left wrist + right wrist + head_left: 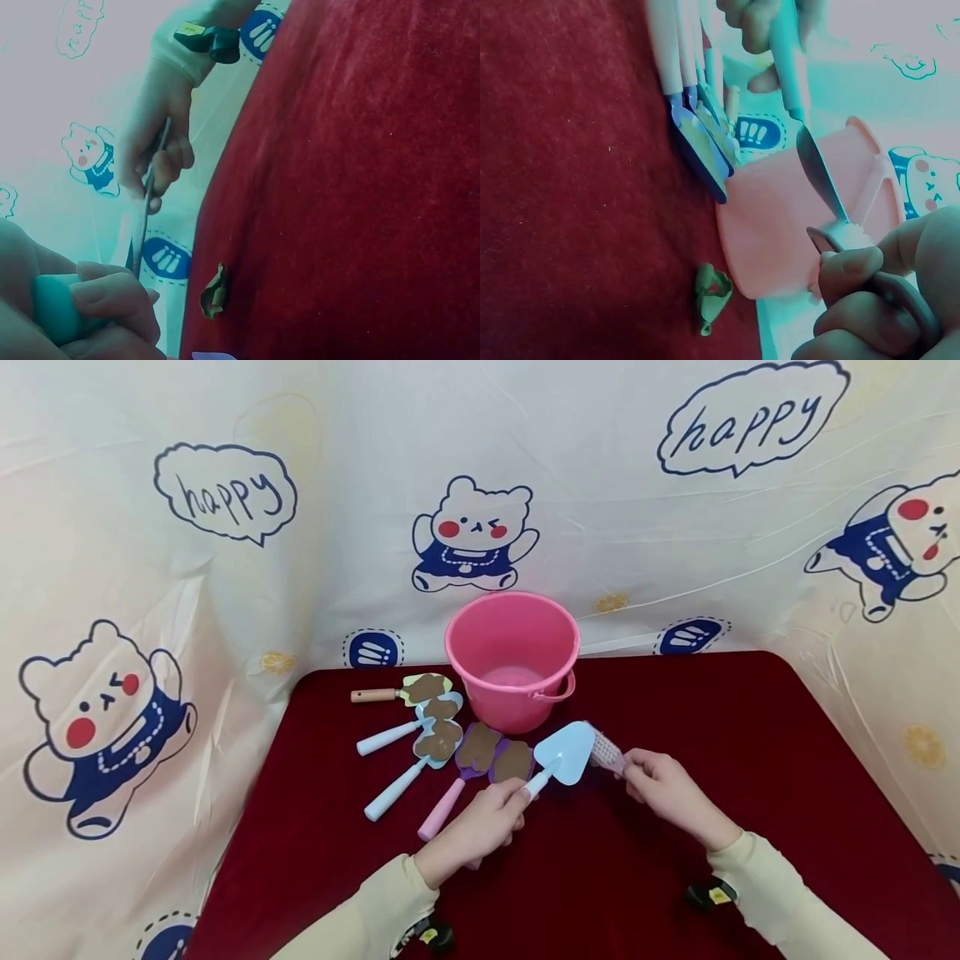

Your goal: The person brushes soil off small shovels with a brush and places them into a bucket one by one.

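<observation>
My left hand (480,828) grips the handle of a light blue garden trowel (567,750), its blade raised above the red cloth and clean on the side that shows. My right hand (672,792) holds a small pale brush (607,752) with its bristles against or very near the blade's right edge. In the right wrist view, the brush's curved back (901,296) is pinched between thumb and fingers, and the trowel blade (819,171) meets the bristles. The left wrist view shows the left hand (105,307) curled round the blue handle.
A pink bucket (510,697) stands behind the hands. Left of it lie several trowels with brown patches on their blades, including a wooden-handled green one (426,687) and a pink-handled purple one (477,747). A small crumpled green item (712,292) lies by the bucket.
</observation>
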`<state>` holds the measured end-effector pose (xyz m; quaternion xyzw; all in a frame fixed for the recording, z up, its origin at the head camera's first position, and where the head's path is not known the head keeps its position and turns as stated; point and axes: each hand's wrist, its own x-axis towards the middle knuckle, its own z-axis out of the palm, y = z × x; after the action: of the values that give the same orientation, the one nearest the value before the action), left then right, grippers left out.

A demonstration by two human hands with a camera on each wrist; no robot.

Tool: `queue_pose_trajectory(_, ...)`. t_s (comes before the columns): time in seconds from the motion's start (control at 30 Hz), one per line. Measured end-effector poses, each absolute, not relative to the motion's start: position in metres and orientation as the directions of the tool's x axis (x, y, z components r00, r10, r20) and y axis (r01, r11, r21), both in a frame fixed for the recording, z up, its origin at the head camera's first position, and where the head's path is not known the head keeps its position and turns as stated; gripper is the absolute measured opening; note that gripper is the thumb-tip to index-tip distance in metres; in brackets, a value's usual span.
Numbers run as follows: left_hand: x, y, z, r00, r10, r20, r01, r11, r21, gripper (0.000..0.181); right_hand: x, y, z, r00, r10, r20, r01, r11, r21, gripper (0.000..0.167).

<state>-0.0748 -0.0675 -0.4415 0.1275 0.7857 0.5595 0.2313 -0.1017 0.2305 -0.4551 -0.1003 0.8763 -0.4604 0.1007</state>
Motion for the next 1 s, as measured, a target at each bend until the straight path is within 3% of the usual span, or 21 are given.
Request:
queue_pose_trajectory(0.37,-0.075,-0.064,-0.440,-0.863,0.452,-0.226,-0.073,0.331,0.941,0.031,-0.089,0.215,-0.466,-0.886,-0.450,-0.113,-0.149,0.507,-0.849,0.017)
queue_pose_trajectory(0.67,-0.073,-0.065,-0.436,-0.859,0.470,-0.201,-0.019,0.364,0.931,0.033,-0.094,0.222,-0.461,-0.948,-0.295,-0.122,-0.059,0.536,-0.842,0.017)
queue_pose_trajectory(1.0,-0.073,-0.065,-0.441,-0.855,0.470,-0.217,-0.029,0.375,0.926,0.032,-0.085,0.214,-0.466,-0.908,-0.400,-0.122,-0.133,0.554,-0.822,0.015)
